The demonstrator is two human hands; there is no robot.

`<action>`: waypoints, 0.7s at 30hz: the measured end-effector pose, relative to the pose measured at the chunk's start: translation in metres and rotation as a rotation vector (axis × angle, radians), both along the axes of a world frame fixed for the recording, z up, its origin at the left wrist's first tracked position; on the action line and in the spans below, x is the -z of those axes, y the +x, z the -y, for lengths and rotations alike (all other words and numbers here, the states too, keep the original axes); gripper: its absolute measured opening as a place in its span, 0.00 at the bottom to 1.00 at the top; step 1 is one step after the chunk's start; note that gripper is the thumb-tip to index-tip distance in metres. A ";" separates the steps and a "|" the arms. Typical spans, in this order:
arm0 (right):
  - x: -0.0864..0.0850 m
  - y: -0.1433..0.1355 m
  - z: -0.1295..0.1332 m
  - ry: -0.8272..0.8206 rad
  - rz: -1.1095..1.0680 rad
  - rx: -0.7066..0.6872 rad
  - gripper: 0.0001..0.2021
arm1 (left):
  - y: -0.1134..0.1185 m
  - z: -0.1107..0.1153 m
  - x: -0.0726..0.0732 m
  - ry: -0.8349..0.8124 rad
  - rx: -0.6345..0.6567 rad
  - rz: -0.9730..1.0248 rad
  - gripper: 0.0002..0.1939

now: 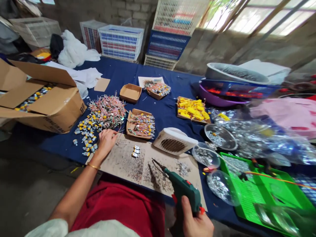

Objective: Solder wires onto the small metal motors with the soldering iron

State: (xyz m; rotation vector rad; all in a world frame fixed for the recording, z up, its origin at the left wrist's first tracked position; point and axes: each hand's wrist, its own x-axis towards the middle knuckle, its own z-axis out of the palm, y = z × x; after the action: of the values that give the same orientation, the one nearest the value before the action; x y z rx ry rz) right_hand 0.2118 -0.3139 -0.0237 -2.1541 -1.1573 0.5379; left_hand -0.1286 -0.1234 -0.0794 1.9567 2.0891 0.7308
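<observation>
At a cluttered worktop, the left hand pinches thin wire leads beside the motor pile, fingers closed; the right hand grips a green soldering gun, its long axis pointing up-left toward three small motors lying between both hands.

Four small cardboard trays, one large carton, one soldering gun, one green tray.
</observation>
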 end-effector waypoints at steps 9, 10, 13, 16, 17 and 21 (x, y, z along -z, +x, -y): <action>0.000 -0.011 -0.020 0.013 0.036 -0.091 0.27 | 0.009 0.029 0.013 -0.157 0.036 -0.046 0.14; -0.001 -0.011 -0.017 0.017 0.036 -0.084 0.27 | 0.011 0.030 0.011 -0.165 0.040 -0.055 0.13; -0.004 -0.011 -0.008 0.021 0.038 -0.044 0.27 | 0.008 0.046 0.008 -0.186 0.068 -0.067 0.10; -0.004 -0.010 -0.001 0.014 0.002 -0.009 0.28 | -0.003 0.072 0.008 -0.237 0.116 -0.072 0.13; -0.003 -0.009 0.000 0.011 -0.016 -0.010 0.29 | -0.007 0.078 0.008 -0.248 0.121 -0.063 0.16; 0.002 -0.012 -0.001 0.006 -0.071 -0.036 0.29 | -0.013 0.080 0.009 -0.237 0.102 0.059 0.20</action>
State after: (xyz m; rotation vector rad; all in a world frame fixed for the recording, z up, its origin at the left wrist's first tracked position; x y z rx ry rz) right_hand 0.2002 -0.3132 -0.0258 -2.0958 -1.1592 0.6206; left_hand -0.1419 -0.2036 -0.0888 1.8725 1.9269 0.4902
